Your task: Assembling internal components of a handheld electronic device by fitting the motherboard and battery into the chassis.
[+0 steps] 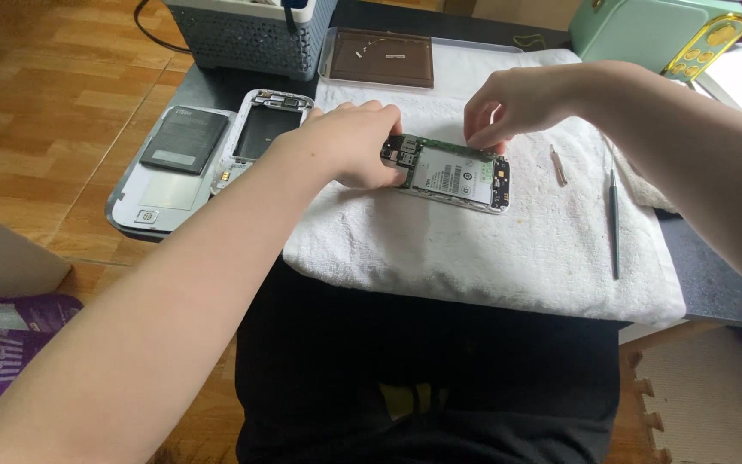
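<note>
An opened phone is seen lying flat on a white towel, near the towel's far middle part. Its long side runs from left to right, tipped a little so the right end sits closer to the person. Its back is off, and a green board and a pale label are shown facing up. The phone's left end is gripped by the left hand, with the fingers curled around it. The far edge of the phone, near its right end, is touched by the right hand, with the fingertips pinched close together; whether something small is held there cannot be told. A thin dark tool and a small pale tool are laid on the towel to the right, apart from the phone. A flat grey battery, a back cover and a phone frame are placed to the left of the towel. A brown tray is set behind the towel.
</note>
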